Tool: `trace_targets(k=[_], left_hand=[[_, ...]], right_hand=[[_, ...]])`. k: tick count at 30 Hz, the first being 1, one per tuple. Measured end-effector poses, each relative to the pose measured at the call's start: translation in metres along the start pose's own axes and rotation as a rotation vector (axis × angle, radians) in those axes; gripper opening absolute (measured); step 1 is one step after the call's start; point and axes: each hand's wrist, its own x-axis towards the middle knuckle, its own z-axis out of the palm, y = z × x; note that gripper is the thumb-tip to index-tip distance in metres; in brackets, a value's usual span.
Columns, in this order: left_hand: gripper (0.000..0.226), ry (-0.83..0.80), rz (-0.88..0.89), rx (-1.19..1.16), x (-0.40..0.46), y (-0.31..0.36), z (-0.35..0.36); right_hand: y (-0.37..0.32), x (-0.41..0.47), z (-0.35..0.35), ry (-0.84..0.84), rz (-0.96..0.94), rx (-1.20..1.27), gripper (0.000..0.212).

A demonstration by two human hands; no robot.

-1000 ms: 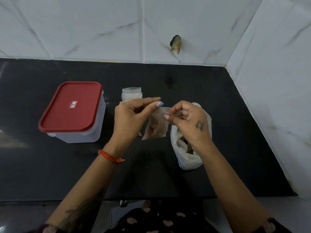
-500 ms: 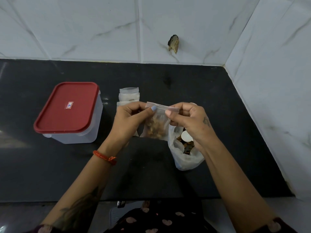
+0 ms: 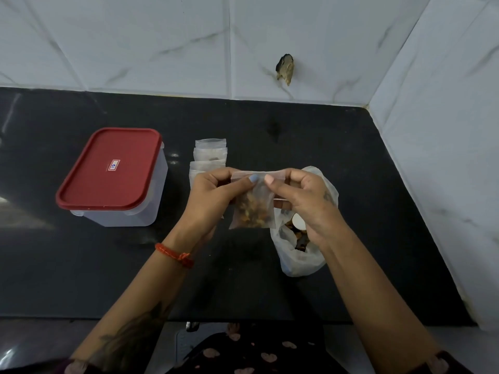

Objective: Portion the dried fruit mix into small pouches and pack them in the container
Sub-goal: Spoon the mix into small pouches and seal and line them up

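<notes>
Small clear pouch (image 3: 253,206) of dried fruit mix raised above black tabletop (image 3: 351,163), top edge pinched by left hand (image 3: 216,195) and right hand (image 3: 305,198) fingers, seal apparently being pressed, red-lidded container (image 3: 113,174) well left, closed.

The desk (image 3: 81,265) was polished black stone, glossy enough to catch glints. Behind it, the wall (image 3: 162,44) was smooth white veined tile. The container (image 3: 151,190) was frosted plastic under a matt red plastic lid (image 3: 108,168). The pouch (image 3: 253,209) was thin clear film, the bag (image 3: 299,261) crinkled and cloudy.
</notes>
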Motion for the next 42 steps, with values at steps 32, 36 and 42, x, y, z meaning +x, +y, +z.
trace_targets(k=[32,36,42], left_hand=[[0.004,0.404,-0.201,0.066,-0.009,-0.053,-0.064],[0.007,0.507,-0.161,0.197,0.003,-0.069,-0.067],[0.021,0.614,-0.075,0.496,0.012,-0.079,-0.063]], right_hand=[[0.049,0.035,0.097,0.123,0.083,-0.429,0.021],[0.056,0.045,0.107,0.169,0.089,-0.473,0.023],[0.062,0.051,0.114,0.273,0.103,-0.477,0.015]])
